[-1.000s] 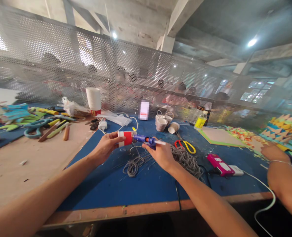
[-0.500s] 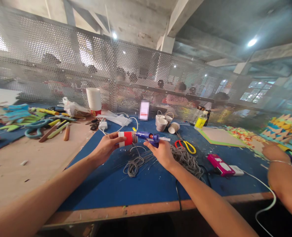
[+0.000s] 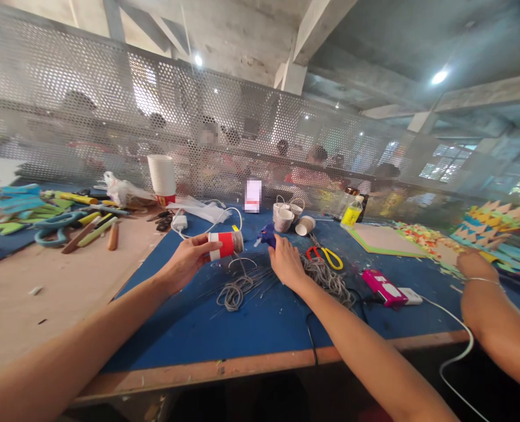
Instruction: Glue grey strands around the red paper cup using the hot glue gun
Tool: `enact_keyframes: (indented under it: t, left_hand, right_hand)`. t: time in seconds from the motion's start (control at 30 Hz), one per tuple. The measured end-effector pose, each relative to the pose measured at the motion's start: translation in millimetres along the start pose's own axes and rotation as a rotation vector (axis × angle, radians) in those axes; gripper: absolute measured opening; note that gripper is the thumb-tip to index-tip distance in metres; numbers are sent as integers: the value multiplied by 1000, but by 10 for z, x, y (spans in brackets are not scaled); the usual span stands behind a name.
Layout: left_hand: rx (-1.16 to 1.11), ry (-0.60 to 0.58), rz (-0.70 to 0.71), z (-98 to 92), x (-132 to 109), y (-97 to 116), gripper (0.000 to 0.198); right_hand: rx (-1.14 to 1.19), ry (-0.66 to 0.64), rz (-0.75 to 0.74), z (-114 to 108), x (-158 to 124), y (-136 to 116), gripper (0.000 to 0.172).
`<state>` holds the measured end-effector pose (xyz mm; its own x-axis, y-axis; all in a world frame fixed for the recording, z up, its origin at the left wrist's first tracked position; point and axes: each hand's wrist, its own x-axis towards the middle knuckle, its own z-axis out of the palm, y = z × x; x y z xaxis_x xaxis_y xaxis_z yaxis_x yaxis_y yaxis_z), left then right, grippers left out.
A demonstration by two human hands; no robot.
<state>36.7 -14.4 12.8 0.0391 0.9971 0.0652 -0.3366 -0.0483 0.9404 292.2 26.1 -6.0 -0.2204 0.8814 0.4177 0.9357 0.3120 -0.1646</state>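
Note:
My left hand [image 3: 189, 258] grips a red and white paper cup [image 3: 225, 245] lying sideways in the air. Grey cord is wound around the cup's right end, and a strand hangs from it toward a loose coil of cord [image 3: 233, 293] on the blue mat. To the right, my right hand [image 3: 286, 261] has its fingers around a blue glue gun [image 3: 267, 235], mostly hidden by the hand. Its pale nozzle points left, apart from the cup. A tangled pile of grey cord [image 3: 330, 281] lies beside my right wrist.
Small cord-wrapped cups [image 3: 284, 220] stand behind my right hand. Scissors [image 3: 330, 257], a pink power strip [image 3: 383, 288] and a yellow bottle [image 3: 352, 212] lie or stand rightward. Stacked paper cups [image 3: 160, 176] stand back left. Another person's arm [image 3: 483, 293] reaches in at right.
My right hand has drawn the glue gun away from the cup and turned it, so its nozzle now sits lower and apart. My left hand still holds the cup.

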Motion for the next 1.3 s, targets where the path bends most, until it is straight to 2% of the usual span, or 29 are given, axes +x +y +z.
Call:
enact_keyframes:
  t: [0.13,0.3,0.53,0.6,0.7,0.8,0.87,0.97,1.03,1.1,1.17,1.23,1.3]
  left_hand:
    - [2,-7,-1,23,-15,-9,25]
    - [6,-32,-11,42,-31,-12,29]
    - [33,-30,-26,57,-35,-5,24]
    - [36,-23,-22,61,-33,-6,24]
    - [41,-22,-8,67,-33,-5,25]
    - [32,-32,3,76,-39,-2,27]
    - [19,-39,15,81,-44,-2,28]
    - [6,-35,37,84,-46,-6,26]
    - [7,-26,49,83,-45,-10,26]
    - [12,-17,55,82,-43,-13,27]
    - [18,-13,50,83,-43,-12,28]
    - [26,-22,36,87,-45,-8,30]
    - [49,-28,24,94,-50,-4,31]
  right_hand:
    - [-90,-81,-6,41,-25,-32,47]
    - [-132,-87,-17,91,-14,-24,50]
    - [-155,-106,-48,130,-6,-3,44]
    - [-144,-86,-55,94,-17,-11,42]
    - [-72,18,-88,-2,-34,-55,36]
    - [176,80,-142,-99,-48,-138,26]
    - [469,-14,-118,-142,-62,-202,25]
    - [922,-269,-52,-179,-100,-284,25]
    - [1134,-424,-33,-201,-133,-320,27]
    - [1245,-543,-31,-222,-162,-340,33]
    - [1271,-599,-42,-235,-177,-344,39]
    - [1259,-598,-56,-240,-179,-339,38]
    - [1226,-562,-65,-248,-174,-333,30]
